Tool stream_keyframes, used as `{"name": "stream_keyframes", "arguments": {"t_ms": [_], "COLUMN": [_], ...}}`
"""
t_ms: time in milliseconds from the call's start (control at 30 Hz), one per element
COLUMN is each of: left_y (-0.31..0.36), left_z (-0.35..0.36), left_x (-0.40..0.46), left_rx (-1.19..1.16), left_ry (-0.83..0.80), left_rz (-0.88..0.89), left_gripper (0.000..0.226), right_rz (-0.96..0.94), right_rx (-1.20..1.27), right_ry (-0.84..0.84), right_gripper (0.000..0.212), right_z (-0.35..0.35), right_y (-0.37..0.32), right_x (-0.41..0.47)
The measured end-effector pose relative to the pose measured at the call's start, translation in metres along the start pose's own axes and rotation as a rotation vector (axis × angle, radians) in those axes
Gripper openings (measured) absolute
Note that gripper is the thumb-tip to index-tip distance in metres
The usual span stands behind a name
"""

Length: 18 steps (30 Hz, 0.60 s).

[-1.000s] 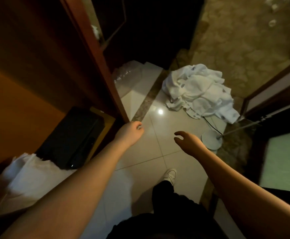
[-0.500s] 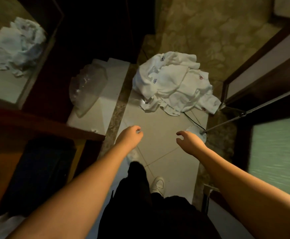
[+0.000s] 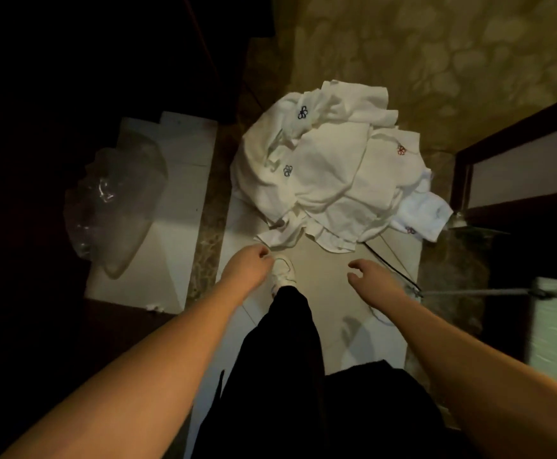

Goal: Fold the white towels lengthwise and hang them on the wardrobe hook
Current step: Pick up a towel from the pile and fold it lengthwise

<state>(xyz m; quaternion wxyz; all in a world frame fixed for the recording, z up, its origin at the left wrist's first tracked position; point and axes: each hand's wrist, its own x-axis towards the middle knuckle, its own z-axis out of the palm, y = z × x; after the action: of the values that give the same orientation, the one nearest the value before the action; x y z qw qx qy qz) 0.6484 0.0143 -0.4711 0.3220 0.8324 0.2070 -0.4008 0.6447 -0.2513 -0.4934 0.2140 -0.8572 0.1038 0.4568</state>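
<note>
My white shoe [image 3: 283, 271] stood on the pale floor tiles [image 3: 323, 260], with my black trouser leg [image 3: 283, 342] running back from it. To the left of the shoe, past a brown marbled strip [image 3: 209, 260], a crumpled clear plastic bag [image 3: 115, 203] lay on more pale tile. To the right of the shoe a thin black cord [image 3: 392, 265] crossed the tiles toward a grey metal pole [image 3: 475, 292]. Far beyond the shoe spread a patterned olive carpet [image 3: 436, 54], and a dark wooden frame [image 3: 515, 134] rose to the shoe's far right.
</note>
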Motion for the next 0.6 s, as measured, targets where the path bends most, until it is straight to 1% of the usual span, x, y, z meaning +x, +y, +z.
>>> {"name": "stream_keyframes", "arguments": {"t_ms": [67,167,267,333,400,467,533,600], "left_y": [-0.001,-0.004,-0.010,-0.012,-0.017,-0.026,-0.040,-0.052], "left_z": [-0.009,-0.007,0.007,0.021,0.040,0.059,0.080,0.099], "left_x": [0.045,0.113,0.186,0.234,0.280,0.318,0.346,0.363], "left_rx": [0.000,0.010,-0.051,-0.179,-0.333,-0.456,-0.579,-0.714], "left_ry": [-0.016,-0.064,-0.105,-0.108,-0.085,-0.053,-0.027,-0.035], "left_rz": [-0.024,-0.090,-0.173,-0.246,-0.338,-0.431,-0.521,-0.588], "left_gripper": [0.013,0.026,0.028,0.023,0.012,0.013,0.012,0.017], "right_rz": [-0.011,-0.041,-0.092,-0.123,-0.134,-0.153,-0.190,-0.233], "right_rx": [0.021,0.036,-0.001,-0.027,-0.021,-0.037,-0.056,-0.043], "right_ry": [-0.009,-0.020,-0.014,-0.040,-0.064,-0.089,-0.129,-0.152], "right_gripper": [0.043,0.044,0.043,0.042,0.043,0.047,0.058,0.074], "right_z": [-0.009,-0.016,-0.016,-0.011,-0.003,0.009,0.024,0.038], "right_y": [-0.014,-0.028,-0.030,-0.029,-0.025,-0.023,-0.023,-0.029], "right_x": [0.042,0.107,0.182,0.234,0.285,0.328,0.362,0.388]}}
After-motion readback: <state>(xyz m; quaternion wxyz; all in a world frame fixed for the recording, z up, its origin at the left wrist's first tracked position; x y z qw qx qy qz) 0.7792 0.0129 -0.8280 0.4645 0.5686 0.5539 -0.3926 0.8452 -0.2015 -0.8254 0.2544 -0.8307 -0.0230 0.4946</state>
